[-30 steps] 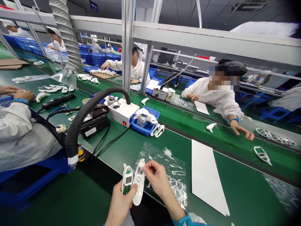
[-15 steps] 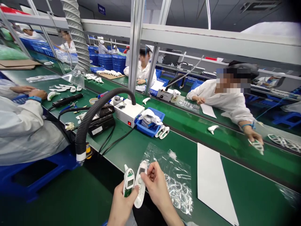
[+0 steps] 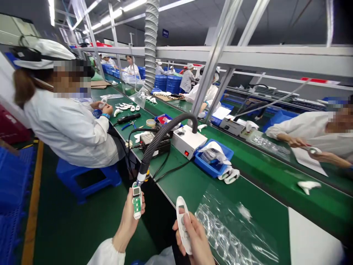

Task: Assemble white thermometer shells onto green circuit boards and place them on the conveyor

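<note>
My left hand [image 3: 129, 211] is closed round a white thermometer half [image 3: 137, 201] with a green circuit board and small display facing up; its top end is right at the tip of the black flexible hose [image 3: 150, 151]. A white oval cover [image 3: 183, 224] with a window and buttons is pinched between thumb and fingers of my right hand [image 3: 193, 232]. The two parts are apart. A clear plastic bag [image 3: 234, 228] with clear round pieces lies just right of my right hand.
A white box [image 3: 189, 141] with a red switch stands beside a blue tray [image 3: 211, 165] of parts. Cables trail over the table edge. A white sheet [image 3: 311, 239] lies at right. One person in a white coat [image 3: 74, 136] sits at left; others work across the green belt.
The view has turned left. My hands have moved apart, the left one carrying the thermometer half to the hose tip, the right one keeping the cover. The person across now holds a part in both hands.
</note>
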The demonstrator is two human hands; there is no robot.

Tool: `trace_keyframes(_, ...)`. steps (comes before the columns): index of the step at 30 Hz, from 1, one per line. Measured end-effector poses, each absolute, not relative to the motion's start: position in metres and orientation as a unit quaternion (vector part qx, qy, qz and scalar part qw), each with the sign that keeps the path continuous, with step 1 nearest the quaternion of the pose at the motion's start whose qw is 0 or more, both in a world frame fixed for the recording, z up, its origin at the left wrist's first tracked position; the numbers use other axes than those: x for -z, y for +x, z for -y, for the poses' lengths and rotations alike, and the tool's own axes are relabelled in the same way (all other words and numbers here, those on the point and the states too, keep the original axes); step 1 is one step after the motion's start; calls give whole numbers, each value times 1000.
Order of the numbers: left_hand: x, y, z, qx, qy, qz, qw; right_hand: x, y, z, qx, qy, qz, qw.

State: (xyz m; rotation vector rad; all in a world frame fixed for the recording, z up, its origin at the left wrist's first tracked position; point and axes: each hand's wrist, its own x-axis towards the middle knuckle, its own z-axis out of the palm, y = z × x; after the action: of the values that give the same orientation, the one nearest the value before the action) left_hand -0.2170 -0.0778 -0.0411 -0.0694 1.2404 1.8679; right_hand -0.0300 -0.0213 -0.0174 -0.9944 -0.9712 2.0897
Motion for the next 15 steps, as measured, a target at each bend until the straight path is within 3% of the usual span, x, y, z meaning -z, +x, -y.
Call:
trace_keyframes(9,57,-251,106,-755,-87,-535,369,45,-194,31,-853,-360,329,186)
trace_keyframes(15,45,-242,94,-754,-73,-537,370,51,-188,37,-851,-351,320,224)
